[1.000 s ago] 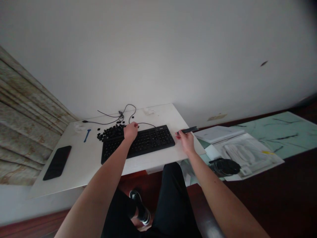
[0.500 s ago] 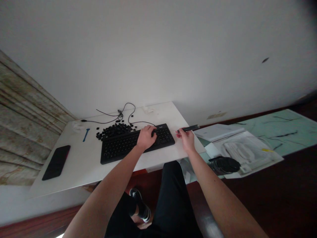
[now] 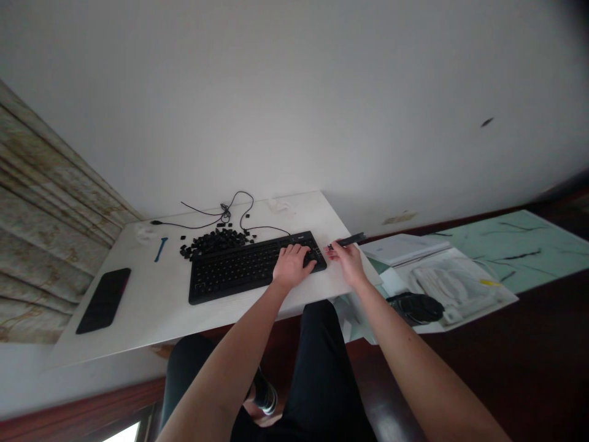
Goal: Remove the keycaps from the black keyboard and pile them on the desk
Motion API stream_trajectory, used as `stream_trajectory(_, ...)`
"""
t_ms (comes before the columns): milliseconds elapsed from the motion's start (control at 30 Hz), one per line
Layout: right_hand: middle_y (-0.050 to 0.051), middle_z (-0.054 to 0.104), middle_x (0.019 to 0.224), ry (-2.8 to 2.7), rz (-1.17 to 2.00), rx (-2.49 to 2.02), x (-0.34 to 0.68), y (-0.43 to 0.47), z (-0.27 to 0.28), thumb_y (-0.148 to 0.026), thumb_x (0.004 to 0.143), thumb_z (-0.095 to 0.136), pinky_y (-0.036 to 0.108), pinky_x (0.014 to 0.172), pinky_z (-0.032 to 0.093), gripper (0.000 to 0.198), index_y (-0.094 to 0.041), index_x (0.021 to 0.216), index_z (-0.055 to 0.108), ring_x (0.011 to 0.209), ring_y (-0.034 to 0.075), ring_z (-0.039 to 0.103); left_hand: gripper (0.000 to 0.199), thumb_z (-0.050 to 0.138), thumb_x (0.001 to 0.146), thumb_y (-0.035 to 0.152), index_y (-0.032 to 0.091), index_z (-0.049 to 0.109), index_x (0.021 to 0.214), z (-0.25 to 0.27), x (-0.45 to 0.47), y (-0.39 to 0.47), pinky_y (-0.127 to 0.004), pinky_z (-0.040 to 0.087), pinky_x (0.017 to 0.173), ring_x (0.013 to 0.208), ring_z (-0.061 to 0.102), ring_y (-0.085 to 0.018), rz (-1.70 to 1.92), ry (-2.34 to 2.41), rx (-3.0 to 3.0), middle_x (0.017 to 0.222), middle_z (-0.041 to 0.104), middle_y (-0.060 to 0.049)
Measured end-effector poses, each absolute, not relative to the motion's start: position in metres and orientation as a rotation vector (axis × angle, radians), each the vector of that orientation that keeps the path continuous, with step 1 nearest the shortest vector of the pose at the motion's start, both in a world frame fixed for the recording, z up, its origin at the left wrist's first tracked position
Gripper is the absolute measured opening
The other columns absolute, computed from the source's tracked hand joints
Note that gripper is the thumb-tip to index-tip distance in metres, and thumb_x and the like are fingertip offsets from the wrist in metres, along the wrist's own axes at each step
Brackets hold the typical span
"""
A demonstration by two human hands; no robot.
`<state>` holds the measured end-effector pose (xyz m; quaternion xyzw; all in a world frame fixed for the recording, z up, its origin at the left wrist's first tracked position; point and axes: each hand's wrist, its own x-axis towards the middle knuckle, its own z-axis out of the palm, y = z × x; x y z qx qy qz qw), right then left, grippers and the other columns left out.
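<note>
My left hand [image 3: 291, 266] lies over the right part of a black keyboard [image 3: 232, 270], fingers spread and thumb apart, touching the keys near the number pad. My right hand [image 3: 348, 261] is closed around a slim black tool [image 3: 352, 239], just off the keyboard's right end. The tool's outer end looks brush-like; small thin parts show by my fingertips, too small to make out. Behind the keyboard is a heap of loose black keycaps [image 3: 214, 241], with a few scattered around it.
On the white table [image 3: 151, 313] are a black phone [image 3: 103, 301], a blue tool [image 3: 161, 249], a black cable [image 3: 202, 223] and crumpled tissue [image 3: 146, 233]. To the right, a lower marbled surface [image 3: 529, 242] bears a white box [image 3: 400, 247] and a black item [image 3: 418, 307].
My left hand has slid right along the keyboard onto the number pad side, its fingers opening out. My right hand stays near the same place with the black tool turned slightly.
</note>
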<state>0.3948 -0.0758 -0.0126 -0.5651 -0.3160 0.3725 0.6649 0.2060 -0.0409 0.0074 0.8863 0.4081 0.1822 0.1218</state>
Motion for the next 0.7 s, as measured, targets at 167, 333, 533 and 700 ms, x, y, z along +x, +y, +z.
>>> stream_trajectory(167, 0.004, 0.073, 0.075, -0.933, 0.843, -1.366, 0.385, -0.080, 0.003, -0.060, 0.072, 0.079, 0.033, 0.059, 0.063, 0.047, -0.021, 0.091, 0.060, 0.069, 0.022, 0.074, 0.041, 0.053, 0.098, 0.047, 0.023, 0.057, 0.131, 0.007, 0.206, -0.040, -0.044, 0.042, 0.099, 0.115, 0.055, -0.028, 0.521, 1.181, 2.597, 0.123, 0.064, -0.009)
stream_trajectory(333, 0.005, 0.074, 0.079, -1.149, 0.795, -1.496, 0.379, -0.076, 0.011, -0.049, 0.080, 0.074, 0.036, 0.061, 0.065, 0.033, -0.023, 0.095, 0.061, 0.071, 0.024, 0.075, 0.033, 0.047, 0.102, 0.042, 0.023, 0.061, 0.125, 0.006, 0.206, -0.039, -0.043, 0.042, 0.097, 0.113, 0.055, -0.027, 0.488, 1.170, 2.621, 0.120, 0.064, -0.009)
stream_trajectory(533, 0.004, 0.072, 0.078, -1.255, 0.842, -1.488, 0.382, -0.071, 0.010, -0.042, 0.082, 0.072, 0.040, 0.070, 0.065, 0.028, -0.023, 0.098, 0.060, 0.074, 0.024, 0.075, 0.030, 0.047, 0.101, 0.041, 0.022, 0.064, 0.118, 0.008, 0.206, -0.039, -0.043, 0.043, 0.096, 0.114, 0.054, -0.027, 0.442, 1.182, 2.633, 0.119, 0.063, -0.009)
stream_trajectory(700, 0.003, 0.071, 0.080, -1.274, 0.981, -1.424, 0.392, -0.067, 0.010, -0.044, 0.079, 0.073, 0.042, 0.076, 0.064, 0.032, -0.023, 0.098, 0.059, 0.076, 0.023, 0.074, 0.029, 0.048, 0.101, 0.041, 0.023, 0.065, 0.116, 0.012, 0.209, -0.037, -0.043, 0.043, 0.096, 0.115, 0.054, -0.027, 0.387, 1.184, 2.617, 0.121, 0.063, -0.008)
